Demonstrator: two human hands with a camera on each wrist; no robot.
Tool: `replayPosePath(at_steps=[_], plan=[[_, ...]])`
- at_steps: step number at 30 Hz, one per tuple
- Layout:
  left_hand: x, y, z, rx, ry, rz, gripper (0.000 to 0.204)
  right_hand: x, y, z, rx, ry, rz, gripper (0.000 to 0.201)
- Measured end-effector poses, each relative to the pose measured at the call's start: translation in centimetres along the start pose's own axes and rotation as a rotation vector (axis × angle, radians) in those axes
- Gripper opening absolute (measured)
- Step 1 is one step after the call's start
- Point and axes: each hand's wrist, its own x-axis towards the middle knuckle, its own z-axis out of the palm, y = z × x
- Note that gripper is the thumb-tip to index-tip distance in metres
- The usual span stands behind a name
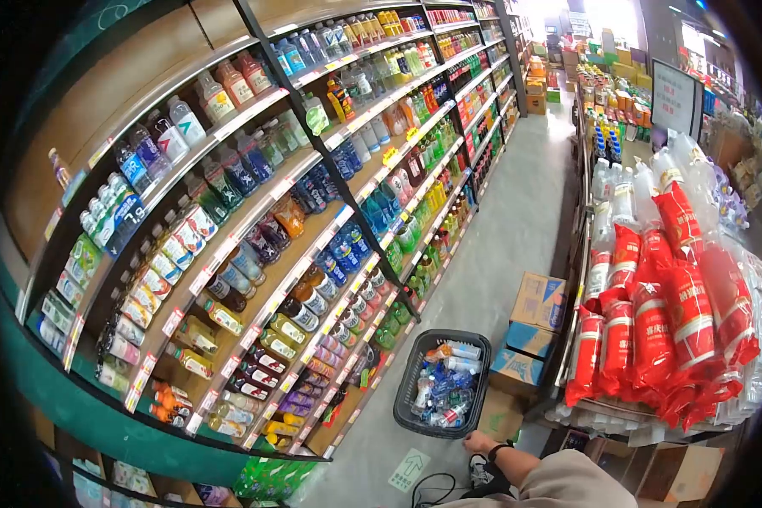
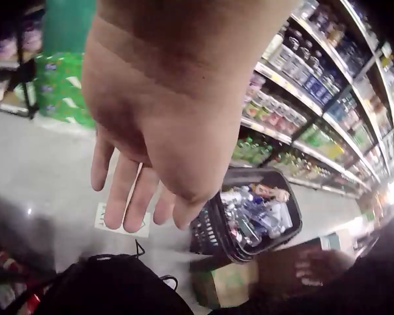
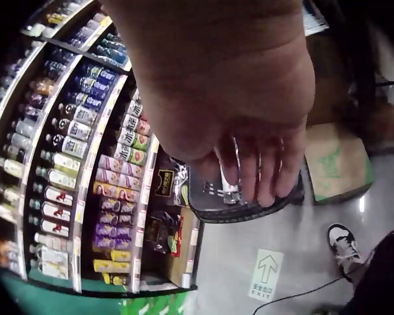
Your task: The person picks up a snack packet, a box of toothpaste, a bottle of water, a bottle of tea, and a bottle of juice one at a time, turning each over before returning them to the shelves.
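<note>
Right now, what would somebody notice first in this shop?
Probably the long drink shelves on the left, packed with colourful bottles. Next, the black basket of bottles standing on the grey floor of the aisle, and the stack of red bags on the right. Both hands hang open above the basket: the left hand, the right hand.

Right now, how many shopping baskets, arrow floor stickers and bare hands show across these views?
Shopping basket: 1
Arrow floor sticker: 1
Bare hands: 2, the left hand and the right hand
Total: 4
</note>
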Motion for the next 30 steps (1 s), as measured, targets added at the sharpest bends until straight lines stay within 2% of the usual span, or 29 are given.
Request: replayPosePath(at_steps=[2, 3, 4, 5, 7, 8, 9, 10, 11, 12, 13, 14, 16, 19, 21, 23, 25, 27, 29, 30], plan=[[3.6, 0.6, -1.4, -0.027, -0.068, 0.055, 0.037, 1.4, -0.9, -0.8, 0.124, 0.001, 0.022, 0.033], [6.0, 2.3, -2.8, 0.14, -0.112, 0.055, 0.037, 1.7, -1.2, -1.6, 0.193, -0.004, 0.019, 0.032], [8.1, 6.1, -5.1, 0.308, -0.156, 0.052, 0.038, 1.6, -1.6, -2.4, 0.263, -0.012, 0.017, 0.032], [9.9, 7.7, -6.8, 0.479, -0.206, 0.044, 0.039, -0.3, -2.9, -3.7, 0.23, 0.051, 0.047, 0.028], [16.8, 4.5, -8.5, 0.114, -0.106, 0.094, 0.047, 4.9, 5.0, -1.1, 0.474, 0.023, 0.101, 0.033], [18.7, 5.5, -9.5, 0.208, -0.142, 0.054, 0.055, 2.4, 5.1, -3.0, 0.402, -0.018, 0.048, 0.031], [20.0, 5.5, -10.4, 0.351, -0.093, 0.321, 0.054, 1.0, 5.1, -3.4, 0.248, 0.143, 0.07, 0.029], [20.4, 10.1, -12.3, 0.339, -0.131, 0.253, 0.049, 1.7, 7.4, -2.8, 0.248, 0.187, 0.098, 0.027], [22.3, 10.0, -13.2, 0.224, -0.145, 0.358, 0.045, 0.6, 7.1, -3.2, 0.248, 0.212, 0.164, 0.025], [24.7, 9.5, -13.7, 0.17, -0.186, 0.236, 0.042, 0.2, 7.5, -3.3, 0.336, 0.228, 0.264, 0.023], [26.7, 9.0, -14.4, 0.095, -0.223, 0.214, 0.041, -1.3, 6.6, -3.1, 0.443, 0.245, 0.382, 0.021], [28.2, 9.3, -15.0, 0.138, -0.142, 0.281, 0.039, -2.4, 5.5, -3.1, 0.505, 0.265, 0.469, 0.019], [31.7, 10.2, -16.8, 0.052, -0.198, 0.177, 0.039, -3.8, 2.5, -3.0, 0.492, 0.315, 0.574, 0.028], [39.7, 6.8, -16.6, 0.12, -0.088, 0.136, 0.038, -2.0, 0.4, -2.7, 0.252, 0.265, 0.597, 0.032], [43.8, 7.4, -17.0, 0.197, -0.054, 0.113, 0.04, 1.3, 0.5, -1.7, -0.124, 0.338, 0.392, 0.037], [47.9, 7.8, -16.4, 0.209, -0.069, 0.101, 0.045, 5.1, -2.5, -1.7, 0.006, 0.39, 0.446, 0.041], [51.8, 8.1, -14.6, 0.161, -0.12, 0.099, 0.053, 9.8, -2.3, -0.6, 0.129, 0.519, 0.4, 0.044], [55.2, 9.1, -11.9, 0.079, -0.129, 0.097, 0.062, 13.5, -4.8, -1.9, 0.04, 0.477, 0.503, 0.053], [57.7, 10.0, -9.4, 0.173, -0.066, 0.168, 0.069, 17.6, -3.8, -1.6, 0.032, 0.603, 0.483, 0.056], [58.6, 10.7, -7.9, 0.219, -0.034, 0.203, 0.073, 19.2, -3.8, -1.8, -0.052, 0.65, 0.41, 0.056]])
